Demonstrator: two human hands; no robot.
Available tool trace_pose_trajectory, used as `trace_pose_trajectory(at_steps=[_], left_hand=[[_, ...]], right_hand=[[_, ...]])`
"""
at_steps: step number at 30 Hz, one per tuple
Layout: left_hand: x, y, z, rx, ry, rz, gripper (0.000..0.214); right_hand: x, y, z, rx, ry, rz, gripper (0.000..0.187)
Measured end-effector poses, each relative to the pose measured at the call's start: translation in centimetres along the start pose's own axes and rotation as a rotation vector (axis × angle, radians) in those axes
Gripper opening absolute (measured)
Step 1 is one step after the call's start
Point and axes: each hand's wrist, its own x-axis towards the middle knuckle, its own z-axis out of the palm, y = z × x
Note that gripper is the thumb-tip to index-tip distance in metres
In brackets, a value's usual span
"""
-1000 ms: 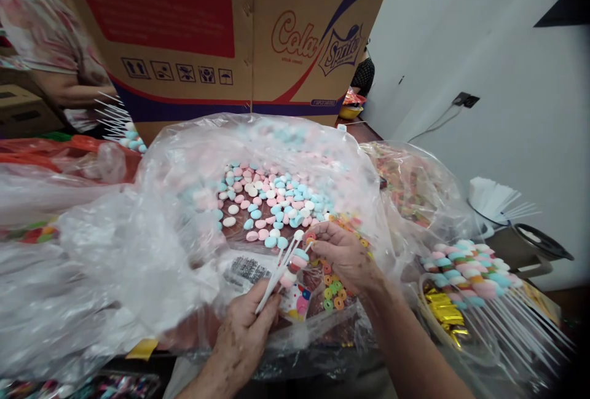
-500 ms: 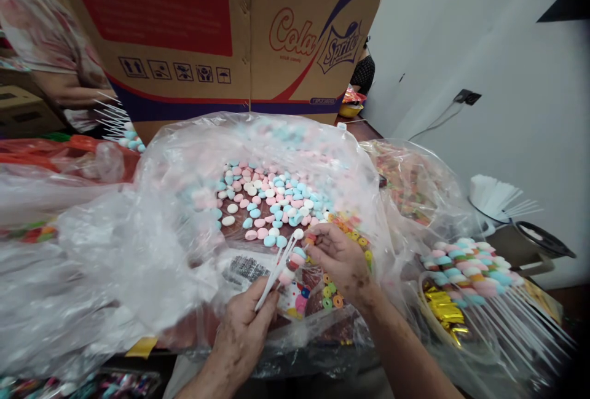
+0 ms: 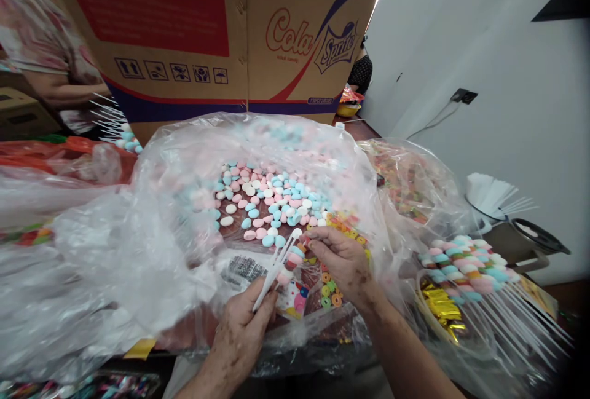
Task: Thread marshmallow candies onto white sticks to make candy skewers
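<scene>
My left hand is closed around several white sticks. Pink, blue and red sweets are threaded on one of them. Up at that stick's tip, my right hand pinches a small reddish gummy sweet, partly hidden by the fingers. Just beyond the hands, loose pink, blue and white marshmallows lie inside an opened clear plastic bag. Yellow, green and orange gummy rings are scattered below and behind my right hand.
A large cardboard box stands behind the bag. To the right, finished candy skewers rest over a basket with gold wrappers, near a holder of white sticks. A person is at the far left.
My right hand has brought the reddish gummy sweet slightly left and down, onto the tip of the stick. My left hand stays nearly still, gripping the sticks.
</scene>
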Motion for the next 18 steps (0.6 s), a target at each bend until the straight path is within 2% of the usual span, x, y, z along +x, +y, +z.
trace_pose_trajectory(at_steps=[3, 5, 9, 18], left_hand=[[0.1, -0.3, -0.1, -0.012, -0.008, -0.020, 0.035], [0.2, -0.8, -0.2, -0.005, -0.035, -0.026, 0.035], [0.5, -1.7, -0.4, 0.021, -0.092, 0.028, 0.036], [0.3, -1.1, -0.6, -0.038, -0.072, 0.014, 0.034]], right_hand=[[0.2, -0.5, -0.5, -0.093, -0.039, -0.039, 0.017], [0.3, -0.9, -1.0, -0.167, -0.109, -0.100, 0.017], [0.2, -1.5, -1.2, -0.140, -0.239, -0.160, 0.018], [-0.7, -1.6, 0.5, -0.025, -0.219, -0.098, 0.018]])
